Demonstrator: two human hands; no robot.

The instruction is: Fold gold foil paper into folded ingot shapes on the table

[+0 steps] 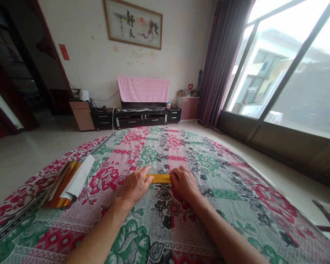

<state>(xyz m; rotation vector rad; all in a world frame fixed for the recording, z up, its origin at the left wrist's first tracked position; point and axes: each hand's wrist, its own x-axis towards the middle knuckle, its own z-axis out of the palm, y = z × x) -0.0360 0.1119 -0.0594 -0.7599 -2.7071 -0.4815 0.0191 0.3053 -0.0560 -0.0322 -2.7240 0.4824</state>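
A narrow yellow strip (162, 178) lies level across the middle of the patterned cloth (151, 156). Its left end is pinched between the thumb and fingers of my left hand (136, 184). My right hand (184, 181) grips the other end, its fingers curled over the strip. Between the two hands a short flat length of it shows; the ends are hidden under my fingers.
Gold and white sheets, loosely rolled (68, 183), rest on the cloth at the left. Beyond the round table's far edge stand a low black cabinet (143, 119) and a pink-covered object (143, 89). A large window (280, 69) is at the right.
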